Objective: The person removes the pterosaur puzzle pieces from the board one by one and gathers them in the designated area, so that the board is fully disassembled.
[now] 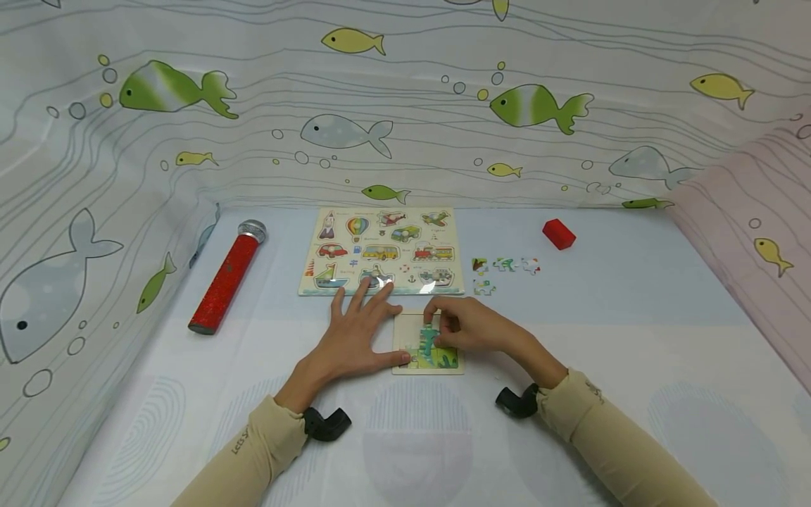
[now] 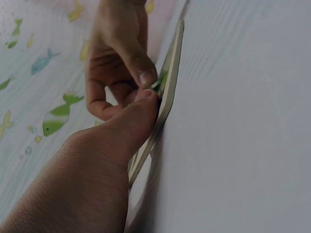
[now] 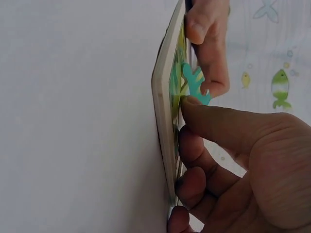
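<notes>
A small square puzzle board (image 1: pixel 405 321) with a pale wooden frame lies on the table, its lower part filled with green pieces. My right hand (image 1: pixel 475 325) pinches a teal jigsaw piece (image 1: pixel 429 334) over the middle of the board. In the right wrist view this teal piece (image 3: pixel 197 87) stands tilted out from the board face, close to the thumb tip. My left hand (image 1: pixel 357 340) lies with fingers spread, its thumb pressing on the board's left side. Its other fingertips reach the near edge of the larger picture board.
A larger vehicle picture board (image 1: pixel 364 268) lies behind the small one. Several loose jigsaw pieces (image 1: pixel 505 265) lie to its right, with a red block (image 1: pixel 559 234) farther back. A red microphone (image 1: pixel 227 282) rests at the left. Fish-patterned cloth (image 1: pixel 431 162) rises behind.
</notes>
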A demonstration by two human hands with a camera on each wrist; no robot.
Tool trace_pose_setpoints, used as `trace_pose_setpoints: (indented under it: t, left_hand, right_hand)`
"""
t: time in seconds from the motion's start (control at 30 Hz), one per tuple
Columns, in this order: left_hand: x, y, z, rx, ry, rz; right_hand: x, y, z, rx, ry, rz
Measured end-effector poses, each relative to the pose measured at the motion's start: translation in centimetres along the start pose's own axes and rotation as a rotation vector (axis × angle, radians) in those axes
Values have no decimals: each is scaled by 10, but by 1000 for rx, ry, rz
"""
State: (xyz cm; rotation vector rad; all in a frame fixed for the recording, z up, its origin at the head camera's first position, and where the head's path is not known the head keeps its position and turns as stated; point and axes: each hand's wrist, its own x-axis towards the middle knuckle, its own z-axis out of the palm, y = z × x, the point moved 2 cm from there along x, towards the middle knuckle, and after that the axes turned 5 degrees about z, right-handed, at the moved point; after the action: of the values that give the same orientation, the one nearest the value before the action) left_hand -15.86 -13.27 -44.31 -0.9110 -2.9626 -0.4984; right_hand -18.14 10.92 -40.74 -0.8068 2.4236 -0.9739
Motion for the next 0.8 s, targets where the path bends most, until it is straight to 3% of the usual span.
trace_pose_setpoints:
  t: [0.17,0.57,0.8]
  left_hand:
    - [0,1,-1,7,5,5]
    - [0,-1,1,-2,-14,-8]
    - [1,-1,1,-1,-17,-13]
  right_hand:
    - [-2,-1,0,-4,43,-16]
    - [-7,0,0,106,106,-116]
    - [-14,9,-12,194,190,-106]
